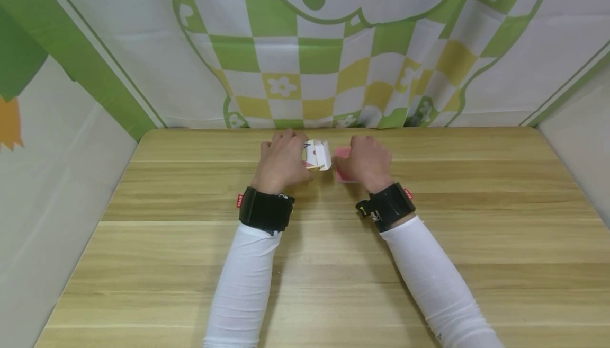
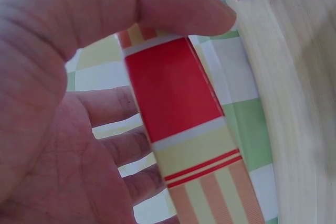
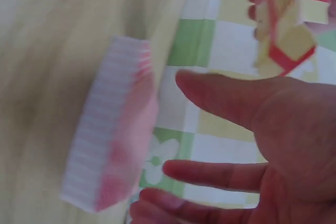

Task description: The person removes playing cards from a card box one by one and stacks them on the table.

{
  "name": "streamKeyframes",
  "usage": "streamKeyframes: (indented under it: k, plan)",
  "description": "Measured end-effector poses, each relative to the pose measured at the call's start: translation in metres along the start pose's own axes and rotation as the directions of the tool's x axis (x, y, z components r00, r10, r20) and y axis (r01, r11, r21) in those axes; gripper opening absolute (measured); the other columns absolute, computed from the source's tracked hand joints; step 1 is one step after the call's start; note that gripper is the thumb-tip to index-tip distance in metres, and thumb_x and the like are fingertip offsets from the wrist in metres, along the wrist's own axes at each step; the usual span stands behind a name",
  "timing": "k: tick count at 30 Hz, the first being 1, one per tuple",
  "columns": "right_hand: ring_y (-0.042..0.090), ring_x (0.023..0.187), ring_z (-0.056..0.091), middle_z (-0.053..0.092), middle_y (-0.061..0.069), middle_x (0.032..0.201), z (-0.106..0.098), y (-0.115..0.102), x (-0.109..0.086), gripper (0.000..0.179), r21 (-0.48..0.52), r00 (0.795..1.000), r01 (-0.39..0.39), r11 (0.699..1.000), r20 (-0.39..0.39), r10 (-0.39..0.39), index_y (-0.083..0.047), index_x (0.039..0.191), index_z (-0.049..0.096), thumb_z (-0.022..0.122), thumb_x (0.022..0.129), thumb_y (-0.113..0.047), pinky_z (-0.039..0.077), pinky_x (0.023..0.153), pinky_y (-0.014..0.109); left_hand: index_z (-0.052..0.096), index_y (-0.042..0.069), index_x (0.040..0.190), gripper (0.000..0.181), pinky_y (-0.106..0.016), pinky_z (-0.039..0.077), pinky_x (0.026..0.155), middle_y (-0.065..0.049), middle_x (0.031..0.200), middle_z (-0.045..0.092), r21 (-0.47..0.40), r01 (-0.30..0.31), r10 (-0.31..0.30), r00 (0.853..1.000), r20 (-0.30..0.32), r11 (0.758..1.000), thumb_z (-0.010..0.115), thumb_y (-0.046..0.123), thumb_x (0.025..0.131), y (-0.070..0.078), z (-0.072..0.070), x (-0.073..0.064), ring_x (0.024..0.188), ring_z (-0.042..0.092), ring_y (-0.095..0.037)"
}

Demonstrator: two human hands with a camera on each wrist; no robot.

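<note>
My left hand (image 1: 281, 162) grips a playing card box (image 1: 319, 155) just above the far part of the table. In the left wrist view the red and cream striped side of the box (image 2: 176, 90) lies between the thumb and the fingers. The box's flap end points right, and a card with an "A" shows there. On the table to its right sits a deck of playing cards (image 1: 342, 165), red-patterned back up. My right hand (image 1: 369, 160) hovers over the deck. In the right wrist view its thumb and fingers are spread, apart from the deck (image 3: 113, 124).
The wooden table (image 1: 314, 274) spreads out on the near side and both sides of the hands. A green, yellow and white checkered cloth (image 1: 319, 72) hangs along the table's far edge, close behind the hands. Pale walls (image 1: 62, 168) flank the table.
</note>
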State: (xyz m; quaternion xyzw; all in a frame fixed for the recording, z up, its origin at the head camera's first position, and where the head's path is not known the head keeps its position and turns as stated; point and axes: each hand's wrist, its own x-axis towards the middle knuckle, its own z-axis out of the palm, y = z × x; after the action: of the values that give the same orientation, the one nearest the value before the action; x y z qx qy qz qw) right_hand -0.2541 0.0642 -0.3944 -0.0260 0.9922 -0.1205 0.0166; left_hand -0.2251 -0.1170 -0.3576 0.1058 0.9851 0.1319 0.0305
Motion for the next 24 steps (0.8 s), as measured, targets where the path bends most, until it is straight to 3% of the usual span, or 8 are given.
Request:
streamKeyframes:
  k: [5, 12, 17, 24]
  plan:
    - [0.023, 0.082, 0.059, 0.062, 0.006, 0.096, -0.012, -0.001, -0.003, 0.042, 0.139, 0.983, 0.145, 0.980, -0.131, -0.127, -0.013, 0.102, 0.065, 0.062, 0.078, -0.047, 0.044, 0.060, 0.038, 0.055, 0.012, 0.114, 0.063, -0.050, 0.032, 0.085, -0.005, 0.107, 0.049, 0.005, -0.014, 0.014, 1.000, -0.010, 1.000, 0.076, 0.034, 0.059, 0.002, 0.002, 0.001, 0.104, 0.044, -0.028]
    - [0.009, 0.069, 0.056, 0.061, -0.006, 0.076, -0.027, -0.011, -0.009, 0.014, 0.267, 0.898, 0.434, 0.860, -0.202, -0.391, -0.016, 0.088, 0.068, 0.056, 0.081, -0.021, 0.041, 0.062, 0.026, 0.055, 0.012, 0.113, 0.063, -0.049, 0.033, 0.083, -0.004, 0.107, 0.050, 0.007, -0.015, 0.015, 1.000, -0.024, 1.000, 0.077, 0.035, 0.059, 0.003, 0.003, 0.002, 0.104, 0.044, -0.028]
    - [0.006, 0.067, 0.054, 0.059, -0.009, 0.074, -0.030, -0.015, -0.013, 0.017, 0.302, 0.874, 0.484, 0.822, -0.223, -0.432, -0.016, 0.086, 0.068, 0.054, 0.079, -0.017, 0.040, 0.062, 0.024, 0.055, 0.012, 0.112, 0.060, -0.049, 0.033, 0.082, -0.004, 0.107, 0.049, 0.004, -0.013, 0.013, 1.000, -0.025, 1.000, 0.076, 0.034, 0.059, 0.003, 0.002, 0.001, 0.104, 0.044, -0.028]
    - [0.006, 0.065, 0.054, 0.059, -0.010, 0.071, -0.030, -0.017, -0.013, 0.008, 0.294, 0.862, 0.506, 0.811, -0.216, -0.459, -0.017, 0.081, 0.067, 0.060, 0.079, -0.022, 0.040, 0.061, 0.024, 0.055, 0.013, 0.116, 0.061, -0.049, 0.032, 0.082, -0.004, 0.111, 0.050, 0.016, -0.032, 0.033, 0.997, -0.068, 0.999, 0.073, 0.031, 0.061, 0.005, 0.000, 0.001, 0.107, 0.044, -0.029]
